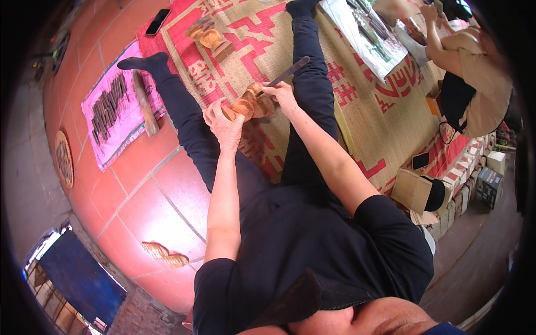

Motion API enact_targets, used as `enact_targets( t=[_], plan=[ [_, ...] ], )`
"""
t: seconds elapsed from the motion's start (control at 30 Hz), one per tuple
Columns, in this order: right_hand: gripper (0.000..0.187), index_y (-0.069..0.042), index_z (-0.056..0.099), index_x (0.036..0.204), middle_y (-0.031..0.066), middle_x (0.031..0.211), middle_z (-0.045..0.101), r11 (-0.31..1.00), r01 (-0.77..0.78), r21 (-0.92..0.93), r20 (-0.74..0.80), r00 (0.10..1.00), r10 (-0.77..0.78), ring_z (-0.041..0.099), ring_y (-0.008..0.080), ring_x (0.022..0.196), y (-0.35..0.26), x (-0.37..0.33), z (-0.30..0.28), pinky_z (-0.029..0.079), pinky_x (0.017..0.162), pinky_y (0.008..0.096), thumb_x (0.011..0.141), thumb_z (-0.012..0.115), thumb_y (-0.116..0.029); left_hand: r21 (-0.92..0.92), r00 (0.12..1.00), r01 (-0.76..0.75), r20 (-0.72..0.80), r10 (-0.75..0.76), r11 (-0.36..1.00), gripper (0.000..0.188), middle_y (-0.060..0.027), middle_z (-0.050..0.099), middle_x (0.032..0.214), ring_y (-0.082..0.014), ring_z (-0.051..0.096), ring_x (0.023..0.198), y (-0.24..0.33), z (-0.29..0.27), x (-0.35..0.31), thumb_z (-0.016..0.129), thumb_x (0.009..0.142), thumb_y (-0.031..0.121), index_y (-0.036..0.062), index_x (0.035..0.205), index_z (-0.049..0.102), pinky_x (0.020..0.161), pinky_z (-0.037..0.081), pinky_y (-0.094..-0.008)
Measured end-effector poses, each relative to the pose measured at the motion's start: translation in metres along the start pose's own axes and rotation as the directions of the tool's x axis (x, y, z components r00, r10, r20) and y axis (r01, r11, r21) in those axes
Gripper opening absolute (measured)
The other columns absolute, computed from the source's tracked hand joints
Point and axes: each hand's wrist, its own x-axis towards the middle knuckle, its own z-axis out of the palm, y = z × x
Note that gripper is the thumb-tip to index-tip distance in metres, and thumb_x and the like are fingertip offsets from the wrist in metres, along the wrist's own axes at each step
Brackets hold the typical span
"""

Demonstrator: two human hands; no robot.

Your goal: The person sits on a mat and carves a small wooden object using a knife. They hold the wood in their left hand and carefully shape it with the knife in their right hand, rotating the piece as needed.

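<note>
One wood carving [248, 104] in hand, one chisel [287, 72], two finished-looking carvings: one far on the mat [207, 38], one near-left on the tiles [165, 253]. Two phones [157, 21] visible. Left hand [223, 124] fingers clamp the carving's left end; right hand [283, 95] fingers wrap tight round the chisel, blade on the carving's right end. Carving sits between both hands, above the woven mat [368, 111], between the legs. Blade tip hidden behind the fingers. Chisel set on the pink cloth [114, 109]: count unclear. Second person far right, cut off.
</note>
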Motion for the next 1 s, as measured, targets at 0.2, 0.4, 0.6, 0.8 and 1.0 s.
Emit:
enact_targets(
  t=[0.2,0.4,0.6,0.8,1.0],
  plan=[
    [0.010,-0.003,0.068,0.082,0.0026,0.080,0.067,0.975,0.194,-0.106,0.022,0.981,-0.193,0.061,0.0121,0.073,0.006,0.002,0.001,0.050,0.070,0.0272,0.073,0.074,-0.002,0.055,0.978,-0.208,-0.021,0.209,0.977,0.062,-0.0148,0.051,0.119,-0.0359,0.039,0.121,-0.013,0.004,0.003,0.072,0.061,0.020,0.0100,0.119,0.054,0.107,0.028,-0.0490],
    [0.014,-0.004,0.067,0.090,0.0014,0.081,0.065,0.994,0.084,-0.070,0.043,0.996,-0.081,0.060,0.0121,0.072,0.003,0.006,0.000,0.048,0.069,0.0278,0.077,0.073,-0.007,-0.008,0.996,-0.087,0.018,0.087,0.996,0.063,-0.0150,0.047,0.126,-0.0349,0.033,0.129,-0.010,0.005,-0.001,0.068,0.065,0.016,0.0083,0.125,0.049,0.114,0.018,-0.0471],
    [0.017,-0.001,0.067,0.091,0.0043,0.086,0.066,0.997,0.070,-0.035,-0.010,0.997,-0.071,0.060,0.0132,0.077,-0.004,0.003,0.000,0.048,0.074,0.0285,0.077,0.073,-0.009,0.017,0.990,-0.144,0.015,0.144,0.989,0.058,-0.0135,0.045,0.126,-0.0318,0.032,0.129,-0.003,0.007,-0.001,0.065,0.068,0.016,0.0101,0.123,0.050,0.112,0.022,-0.0433],
    [0.017,-0.002,0.067,0.092,0.0038,0.085,0.066,0.997,0.060,-0.041,0.042,0.997,-0.058,0.059,0.0131,0.076,-0.002,0.003,0.003,0.047,0.074,0.0282,0.077,0.072,-0.007,0.019,0.992,-0.130,-0.005,0.130,0.991,0.059,-0.0140,0.047,0.123,-0.0318,0.035,0.127,-0.007,0.006,-0.001,0.067,0.066,0.016,0.0088,0.122,0.050,0.114,0.019,-0.0458],
    [0.015,-0.002,0.067,0.090,0.0035,0.082,0.066,0.994,0.067,0.081,-0.019,0.998,-0.065,0.060,0.0131,0.076,-0.001,0.004,0.002,0.047,0.072,0.0280,0.076,0.073,-0.007,0.043,0.984,-0.178,-0.019,0.178,0.983,0.060,-0.0139,0.049,0.120,-0.0320,0.040,0.123,-0.005,0.008,0.000,0.067,0.064,0.016,0.0073,0.121,0.050,0.116,0.017,-0.0477]
  ],
)
